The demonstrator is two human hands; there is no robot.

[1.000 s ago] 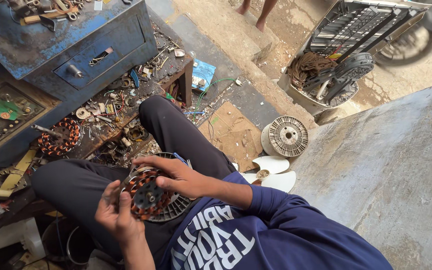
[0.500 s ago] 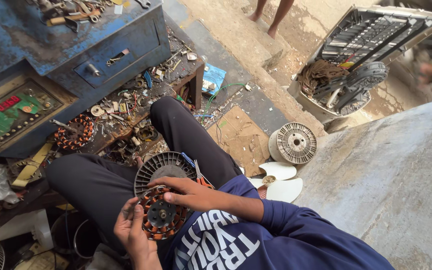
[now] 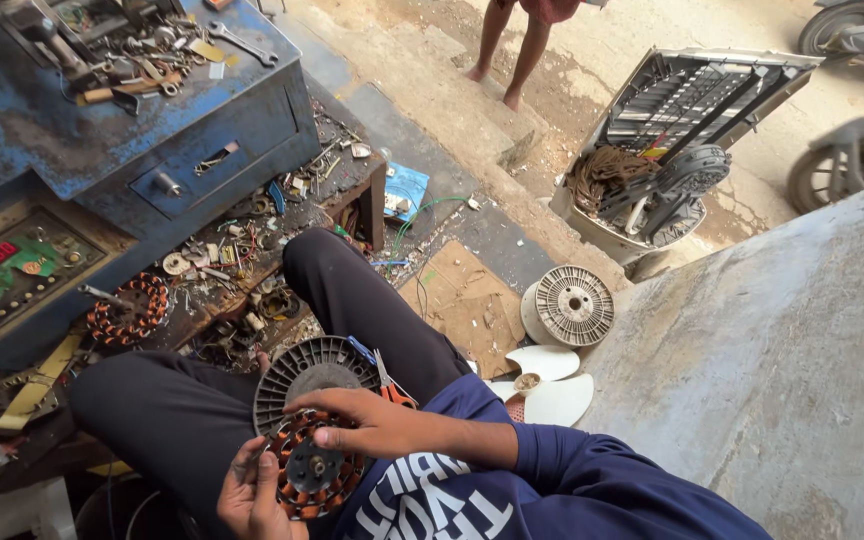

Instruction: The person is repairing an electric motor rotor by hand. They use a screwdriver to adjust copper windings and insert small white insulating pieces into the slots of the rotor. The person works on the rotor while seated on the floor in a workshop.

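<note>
Left hand (image 3: 252, 495) cut off by the bottom edge of the frame; palm and wrist out of view. Right hand (image 3: 372, 425) covers the upper right rim of the motor winding (image 3: 314, 475), hiding the coils there. Standing person (image 3: 512, 45) at top centre shows legs only; scooter wheel (image 3: 847, 170) at right edge partly cropped.

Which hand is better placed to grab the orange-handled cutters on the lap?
Right, probably. The right hand lies over the stator, close beside the cutters. The left hand cups the stator from below, farther off, and seems to carry it.
</note>
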